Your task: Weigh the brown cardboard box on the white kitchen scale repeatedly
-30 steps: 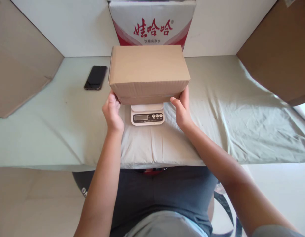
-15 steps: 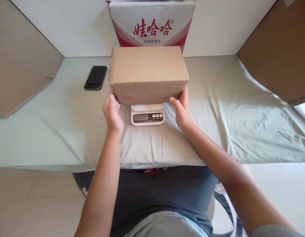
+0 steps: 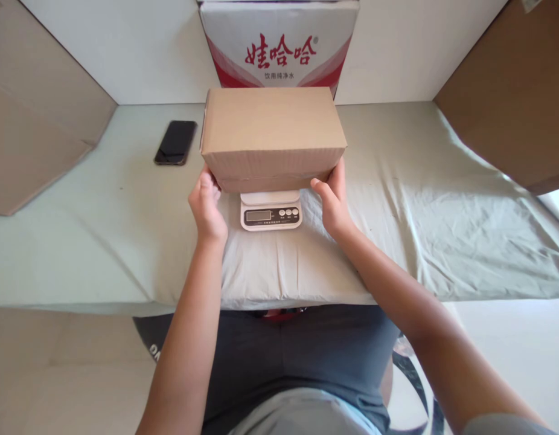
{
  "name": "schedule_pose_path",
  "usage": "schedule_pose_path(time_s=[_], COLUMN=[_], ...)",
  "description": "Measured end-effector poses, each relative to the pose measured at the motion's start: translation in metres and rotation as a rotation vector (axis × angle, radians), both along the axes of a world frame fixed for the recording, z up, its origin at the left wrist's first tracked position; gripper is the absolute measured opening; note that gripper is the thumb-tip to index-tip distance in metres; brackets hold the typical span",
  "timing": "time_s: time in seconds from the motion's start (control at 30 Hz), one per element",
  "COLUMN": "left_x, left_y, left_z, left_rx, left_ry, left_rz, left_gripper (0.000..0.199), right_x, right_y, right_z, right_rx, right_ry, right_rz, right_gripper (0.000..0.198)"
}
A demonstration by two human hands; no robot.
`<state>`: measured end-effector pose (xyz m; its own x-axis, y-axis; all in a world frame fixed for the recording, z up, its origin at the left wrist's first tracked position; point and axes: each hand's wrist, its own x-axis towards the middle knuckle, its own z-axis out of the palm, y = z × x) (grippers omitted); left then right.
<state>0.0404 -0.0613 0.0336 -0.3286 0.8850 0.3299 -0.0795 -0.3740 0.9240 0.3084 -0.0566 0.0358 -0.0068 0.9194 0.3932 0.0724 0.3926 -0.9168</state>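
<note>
A closed brown cardboard box (image 3: pixel 273 124) is held between both my hands over a white kitchen scale (image 3: pixel 271 219). My left hand (image 3: pixel 207 205) grips its lower left corner, with the fingertips partly hidden behind the box. At the lower right corner, my right hand (image 3: pixel 332 196) holds it, the thumb lying along the front bottom edge. The scale's front panel shows a small grey display and several round buttons; most of its platform is covered by the box. Whether the box rests on the platform or hangs just above it, I cannot tell.
A black phone (image 3: pixel 175 142) lies left of the box on the pale green cloth (image 3: pixel 388 241). Behind stands a white and red carton (image 3: pixel 279 42) against the white wall. Large cardboard panels rise at the left (image 3: pixel 39 121) and right (image 3: pixel 510 96).
The box's far edge has tilted or shifted very slightly. Both hands keep the same hold, and the scale and phone have stayed in place.
</note>
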Motion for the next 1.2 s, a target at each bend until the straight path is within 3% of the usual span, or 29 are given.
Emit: schedule_pose_path(time_s=[0.4, 0.47, 0.57, 0.67, 0.77, 0.83, 0.9, 1.03, 1.2], left_x=[0.000, 0.003, 0.006, 0.005, 0.004, 0.003, 0.002, -0.002, -0.005], left_y=[0.007, 0.007, 0.006, 0.006, 0.007, 0.009, 0.011, 0.015, 0.017], left_z=[-0.011, -0.010, -0.009, -0.009, -0.010, -0.010, -0.010, -0.014, -0.019], left_rx=[-0.023, -0.023, -0.009, -0.003, 0.023, 0.046, 0.052, 0.046, 0.058], left_ry=[0.034, 0.033, 0.036, 0.039, 0.031, 0.003, -0.038, -0.047, -0.007], left_rz=[0.043, 0.062, 0.073, 0.079, 0.087, 0.098, 0.116, 0.114, 0.083], left_gripper=[0.098, 0.096, 0.094, 0.094, 0.096, 0.096, 0.094, 0.090, 0.090], right_x=[0.002, 0.003, 0.005, 0.004, -0.006, -0.016, -0.024, -0.028, -0.022], right_y=[0.005, 0.000, -0.017, -0.035, -0.047, -0.051, -0.053, -0.051, -0.042], right_z=[-0.003, 0.004, 0.024, 0.040, 0.047, 0.049, 0.052, 0.062, 0.066], right_rx=[-0.024, 0.008, 0.102, 0.198, 0.229, 0.146, -0.030, -0.361, -0.464], right_ry=[0.011, 0.000, -0.088, -0.225, -0.318, -0.400, -0.520, -0.751, -0.819], right_rz=[0.025, -0.033, -0.239, -0.340, -0.234, -0.119, -0.028, 0.020, -0.017], right_gripper=[0.097, 0.094, 0.089, 0.070, 0.034, 0.029, 0.035, 0.049, 0.059])
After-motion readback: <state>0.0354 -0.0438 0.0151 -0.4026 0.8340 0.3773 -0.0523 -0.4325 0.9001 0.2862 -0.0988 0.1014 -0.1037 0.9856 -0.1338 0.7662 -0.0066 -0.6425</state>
